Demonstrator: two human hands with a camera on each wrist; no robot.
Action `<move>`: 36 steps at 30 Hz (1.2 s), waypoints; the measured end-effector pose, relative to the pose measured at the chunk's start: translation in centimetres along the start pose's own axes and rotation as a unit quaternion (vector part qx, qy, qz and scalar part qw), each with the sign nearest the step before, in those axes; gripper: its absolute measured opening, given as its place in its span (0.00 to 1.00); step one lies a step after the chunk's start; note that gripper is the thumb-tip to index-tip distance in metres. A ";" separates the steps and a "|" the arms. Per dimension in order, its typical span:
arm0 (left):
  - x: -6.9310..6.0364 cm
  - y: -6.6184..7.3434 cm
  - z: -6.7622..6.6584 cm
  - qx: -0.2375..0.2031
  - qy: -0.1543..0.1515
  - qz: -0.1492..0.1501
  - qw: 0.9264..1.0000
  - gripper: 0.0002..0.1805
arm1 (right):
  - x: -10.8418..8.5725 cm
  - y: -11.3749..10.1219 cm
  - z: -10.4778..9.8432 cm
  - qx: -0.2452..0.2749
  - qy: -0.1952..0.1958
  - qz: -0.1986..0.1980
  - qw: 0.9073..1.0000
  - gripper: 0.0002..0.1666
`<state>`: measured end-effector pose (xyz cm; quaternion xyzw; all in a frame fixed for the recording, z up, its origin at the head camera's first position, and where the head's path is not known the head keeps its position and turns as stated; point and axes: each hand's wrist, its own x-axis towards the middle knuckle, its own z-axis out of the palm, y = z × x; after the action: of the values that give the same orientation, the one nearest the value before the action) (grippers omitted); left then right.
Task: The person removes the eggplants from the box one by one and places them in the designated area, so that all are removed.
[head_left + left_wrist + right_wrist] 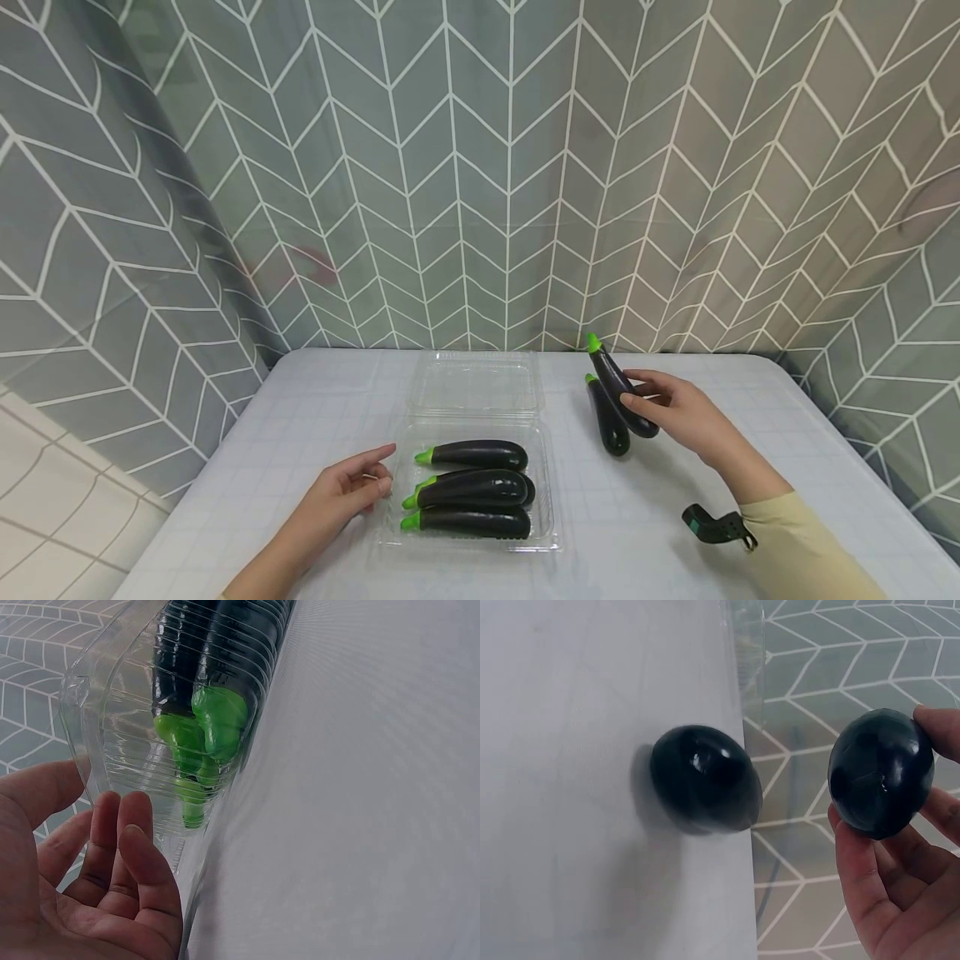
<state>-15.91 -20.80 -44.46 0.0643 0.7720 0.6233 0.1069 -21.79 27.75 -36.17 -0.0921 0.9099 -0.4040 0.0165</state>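
Observation:
My right hand [686, 412] grips a dark eggplant [613, 377] with a green stem between thumb and fingers. It is tilted above a second eggplant [608, 421] lying on the table. In the right wrist view the rounded end of the held eggplant [881, 774] is apart from the other eggplant [705, 778]. My left hand [337, 497] is beside the left edge of a clear plastic clamshell container [553, 500], its fingers loosely bent and holding nothing. Whether fingertips touch the rim, I cannot tell. Several eggplants [472, 487] lie side by side in the container, stems to the left.
The container's transparent lid [476, 383] lies folded back, away from me. A white table [315, 392] carries everything, and a patterned grey curtain [480, 167] hangs behind its far edge. A black device [712, 525] is strapped at the right wrist.

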 end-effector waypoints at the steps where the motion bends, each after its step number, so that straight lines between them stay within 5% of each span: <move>1: 0.0 0.0 0.0 0.000 0.000 0.000 1.000 0.31 | 0.0 0.1 -0.1 -0.002 0.002 0.000 1.000 0.40; 36: 0.1 0.0 0.0 0.000 -0.002 -0.002 1.000 0.31 | -1.4 4.3 -1.9 -0.038 0.032 0.070 0.996 0.45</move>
<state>-16.00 -20.82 -44.47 0.0643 0.7715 0.6233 0.1099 -21.25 32.23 -38.08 -0.0152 0.9290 -0.3695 0.0120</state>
